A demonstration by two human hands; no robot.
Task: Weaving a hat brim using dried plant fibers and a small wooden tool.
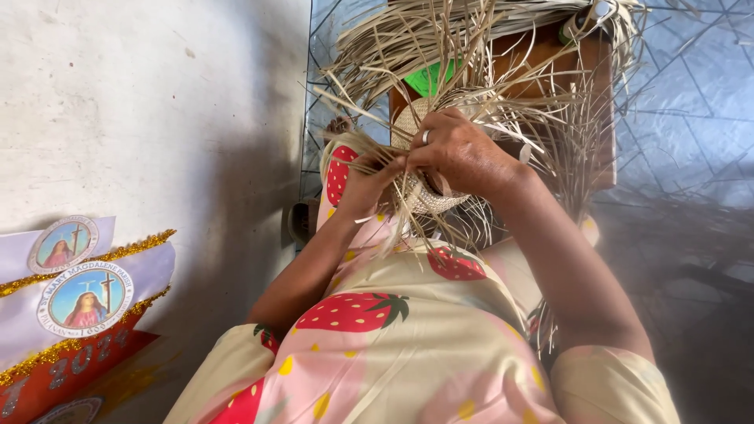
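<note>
Over my strawberry-print dress [408,330], my 2 hands meet at the woven straw piece [428,196] on my lap: left hand [365,184] pinching strands at its edge, right hand [463,153] curled over the top, gripping. The weave looks light, dry and springy, best held at the tight woven rim. Beyond my knuckles, loose straw strips [471,55] fan over a wooden stool [581,71]

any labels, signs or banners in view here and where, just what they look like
Banner: lower left against the pale wall, layered white, lilac and red cloth with gold tinsel edging.
Upper round emblem: circular picture of a figure with a cross, on the lilac band.
Lower round emblem: the same design, larger, just below.
</note>
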